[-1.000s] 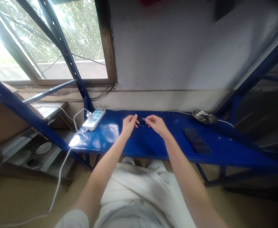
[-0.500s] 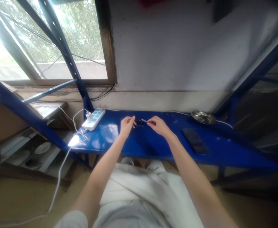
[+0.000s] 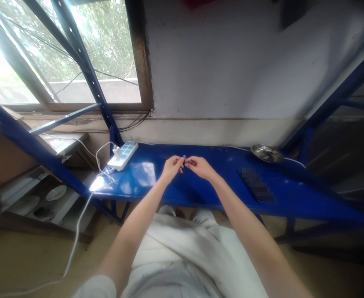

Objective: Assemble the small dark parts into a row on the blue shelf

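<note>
A: You face a long blue table (image 3: 293,190).
B: On it, a white power strip (image 3: 124,156) lies to your left, a shiny metal dish (image 3: 267,153) to your right.
A: And your hands?
B: Over the middle, your right hand (image 3: 199,167) pinches a small piece (image 3: 184,157); your left hand (image 3: 171,169) curls beside it, its hold unclear.

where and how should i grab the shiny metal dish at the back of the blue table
Best pinch the near rim of the metal dish, probably with the right hand, coming from the front and a little above. The dish looks wide and shallow, and that rim faces the open front, while its far side sits nearer the wall.
</note>
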`<state>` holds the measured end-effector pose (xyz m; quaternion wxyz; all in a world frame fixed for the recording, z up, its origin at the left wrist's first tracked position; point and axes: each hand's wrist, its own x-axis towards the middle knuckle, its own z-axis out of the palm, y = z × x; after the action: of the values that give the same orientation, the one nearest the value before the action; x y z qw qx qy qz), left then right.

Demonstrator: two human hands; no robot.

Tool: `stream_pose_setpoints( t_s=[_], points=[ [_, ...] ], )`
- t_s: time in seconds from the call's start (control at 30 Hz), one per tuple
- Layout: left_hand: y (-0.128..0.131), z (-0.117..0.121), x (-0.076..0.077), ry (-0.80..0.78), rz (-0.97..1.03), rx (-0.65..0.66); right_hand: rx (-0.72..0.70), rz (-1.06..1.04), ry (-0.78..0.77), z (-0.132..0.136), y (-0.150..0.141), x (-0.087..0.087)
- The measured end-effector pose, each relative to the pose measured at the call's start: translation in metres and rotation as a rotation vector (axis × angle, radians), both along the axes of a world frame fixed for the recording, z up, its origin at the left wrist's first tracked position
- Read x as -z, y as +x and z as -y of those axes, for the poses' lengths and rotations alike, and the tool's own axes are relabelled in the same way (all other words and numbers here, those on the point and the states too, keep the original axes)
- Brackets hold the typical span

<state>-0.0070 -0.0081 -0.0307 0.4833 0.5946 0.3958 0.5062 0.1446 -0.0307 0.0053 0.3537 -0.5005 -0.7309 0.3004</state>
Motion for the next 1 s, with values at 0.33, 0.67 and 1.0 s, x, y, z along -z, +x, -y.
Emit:
stream_pose_setpoints(
  t_s=[0.33, 0.67, 1.0],
  points=[
    [-0.001, 0.004, 0.003, 0.014, 0.024, 0.088, -0.168, 0.156, -0.009, -0.012, 0.007, -0.007],
    [-0.033, -0.004, 0.058, -0.067, 0.08, -0.37, 0.308, 0.03, -0.151, -0.085, 0.093, 0.059],
    [-0.036, 0.002, 0.064, -0.108, 0.052, -0.367, 0.514, 0.272, -0.097, -0.123, 0.094, 0.103]
  ],
)
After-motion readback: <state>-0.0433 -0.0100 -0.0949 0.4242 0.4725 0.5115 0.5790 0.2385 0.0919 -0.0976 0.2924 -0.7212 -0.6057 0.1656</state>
